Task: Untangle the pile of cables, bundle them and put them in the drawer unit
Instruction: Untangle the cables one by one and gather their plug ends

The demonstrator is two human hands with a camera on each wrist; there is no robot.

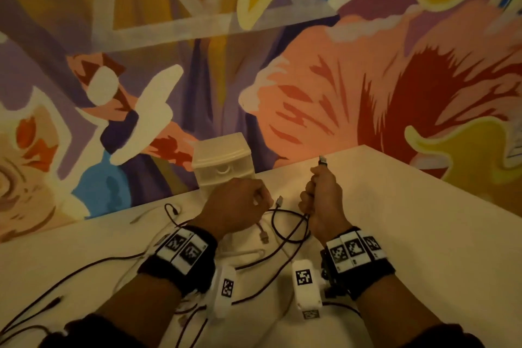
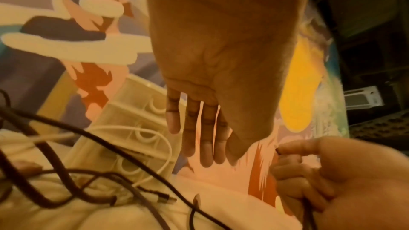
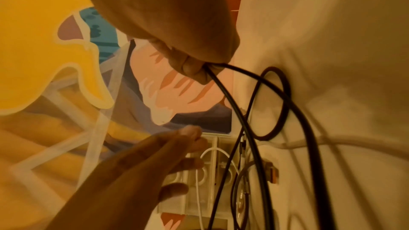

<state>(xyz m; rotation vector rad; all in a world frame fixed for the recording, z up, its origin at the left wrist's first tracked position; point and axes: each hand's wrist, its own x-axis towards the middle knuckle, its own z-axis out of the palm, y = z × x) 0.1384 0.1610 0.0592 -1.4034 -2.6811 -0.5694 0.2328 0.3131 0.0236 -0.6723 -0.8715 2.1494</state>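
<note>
Several dark cables [image 1: 285, 234] and a white cable [image 1: 251, 252] lie tangled on the white table [image 1: 395, 220]. My right hand [image 1: 319, 192] grips one dark cable in its fist, and the cable's USB plug [image 1: 323, 161] sticks up above the thumb. The right wrist view shows the fingers [image 3: 192, 69] curled round that dark cable [image 3: 243, 111], which loops down to the table. My left hand [image 1: 254, 202] hovers over the tangle just left of it, fingers [image 2: 199, 137] straight and holding nothing. The translucent drawer unit [image 1: 223, 167] stands behind both hands, its drawers closed.
A painted mural wall runs right behind the table. The table's far edge slants away at the right [image 1: 423, 175]. More dark cable ends [image 1: 42, 305] trail across the front left. Loose plugs [image 1: 278, 200] lie between the hands.
</note>
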